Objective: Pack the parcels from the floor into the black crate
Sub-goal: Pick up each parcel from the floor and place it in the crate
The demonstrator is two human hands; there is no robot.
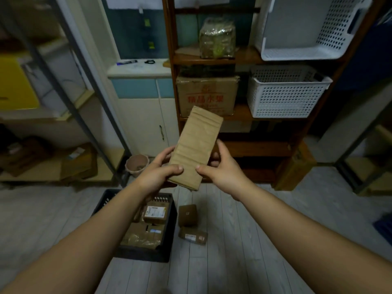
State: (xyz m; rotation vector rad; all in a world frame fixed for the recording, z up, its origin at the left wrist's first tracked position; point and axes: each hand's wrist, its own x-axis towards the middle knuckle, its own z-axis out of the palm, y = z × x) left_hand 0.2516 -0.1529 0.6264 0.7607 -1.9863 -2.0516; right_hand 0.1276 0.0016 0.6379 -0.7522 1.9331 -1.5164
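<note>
A long flat brown parcel (196,145) is held up at chest height, tilted with its far end up and to the right. My left hand (158,169) grips its lower left edge, thumb on top. My right hand (220,166) grips its lower right edge the same way. Below on the floor stands the black crate (169,236), partly hidden by my left forearm, with several brown parcels inside. Two small brown parcels lie on the floor right of the crate: a squarish parcel (187,215) and a labelled parcel (193,236).
A wooden shelf unit (254,145) stands straight ahead with a cardboard box (206,94) and white perforated baskets (284,94). A metal rack (70,98) is at the left, a clay pot (136,164) by its foot, another rack at the right. Pale plank floor lies around the crate.
</note>
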